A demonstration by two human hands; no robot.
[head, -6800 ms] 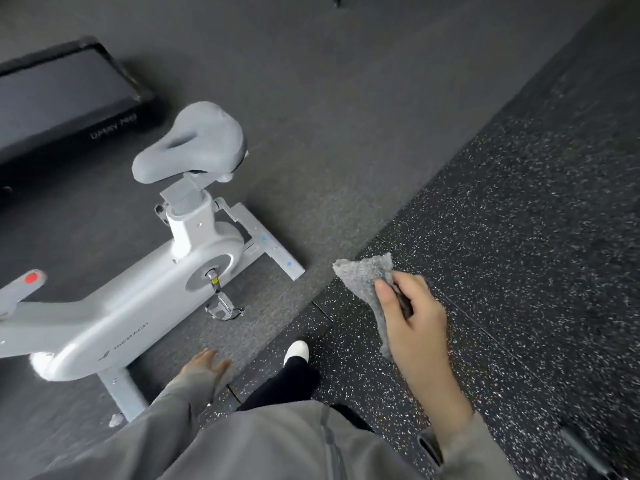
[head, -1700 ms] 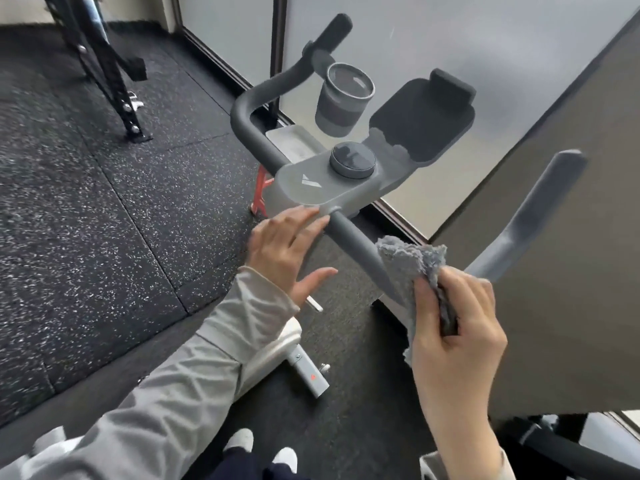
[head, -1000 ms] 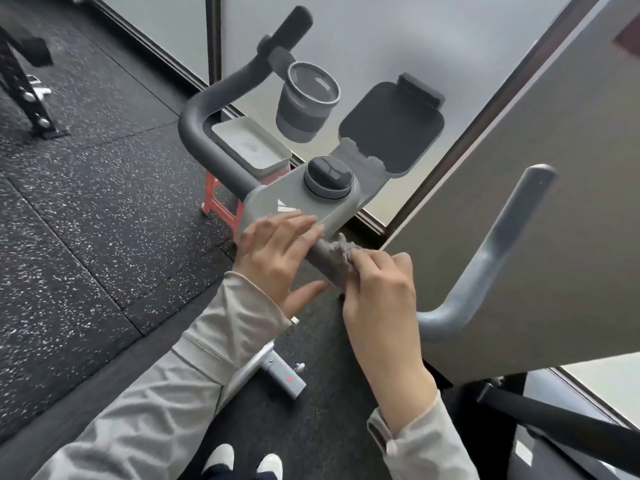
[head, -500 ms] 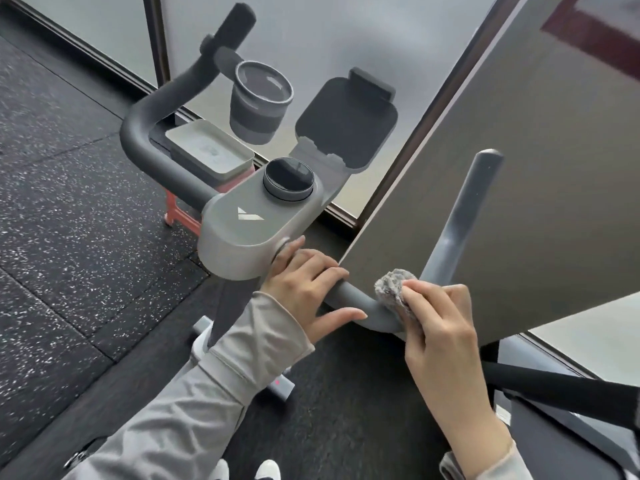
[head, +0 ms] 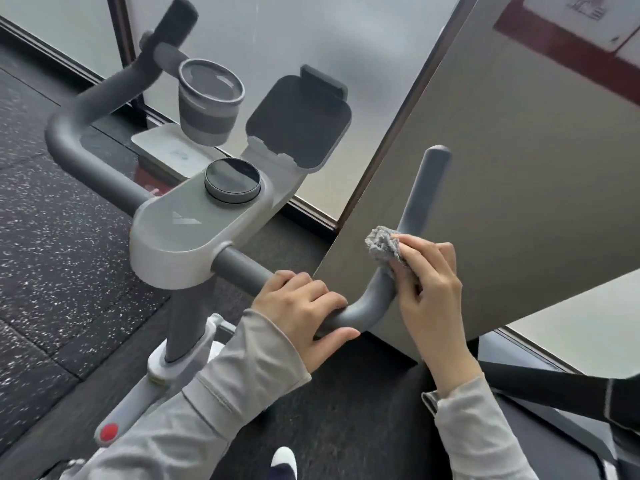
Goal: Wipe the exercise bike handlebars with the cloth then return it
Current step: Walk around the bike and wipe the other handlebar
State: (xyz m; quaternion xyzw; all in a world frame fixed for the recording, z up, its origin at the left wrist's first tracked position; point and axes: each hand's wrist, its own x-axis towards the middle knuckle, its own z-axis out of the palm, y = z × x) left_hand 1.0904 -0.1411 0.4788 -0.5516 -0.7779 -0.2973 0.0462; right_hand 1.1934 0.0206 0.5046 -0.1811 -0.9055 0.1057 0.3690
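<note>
We have the cloth [head: 384, 247] bunched against the right bend of the handlebars [head: 367, 306], where the bar turns up toward its tip. Our right hand [head: 429, 282] pinches it, fingers [head: 424, 245] curled round the wad; our left hand [head: 304, 306] grips the bar just beside the bend. Balled this small, the cloth may touch only one face of the bar, and the upright grip, left bar and cup holder [head: 207, 102] side could get skipped.

Cup holder [head: 209, 105] behind console [head: 194, 237]; cloth [head: 383, 244] right, on handlebar [head: 367, 306].
</note>
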